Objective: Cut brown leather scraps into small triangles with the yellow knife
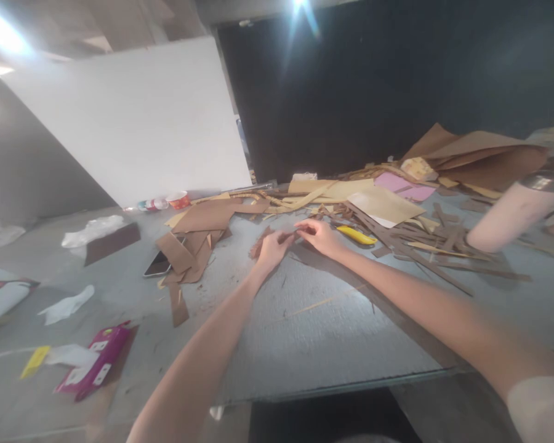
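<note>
Above the middle of the grey table (314, 344), my left hand (274, 249) and my right hand (319, 238) nearly meet at the fingertips. Both are closed in a pinch. Between them is a small dark sliver, too small and blurred to name. Just left of my left hand lie crumpled brown scraps (260, 242), partly covered by it. A yellow utility knife (356, 235) rests to the right of my right hand, apart from it. Beyond the knife spreads a pile of cut brown strips (425, 252).
Brown sheets (207, 216) partly cover a phone (159, 264) on the left. A pink tumbler (512, 215) leans in view at right. Nearer left lie a purple packet (96, 360) and white tissue (69, 306). Behind stand white (143, 117) and black panels (373, 86).
</note>
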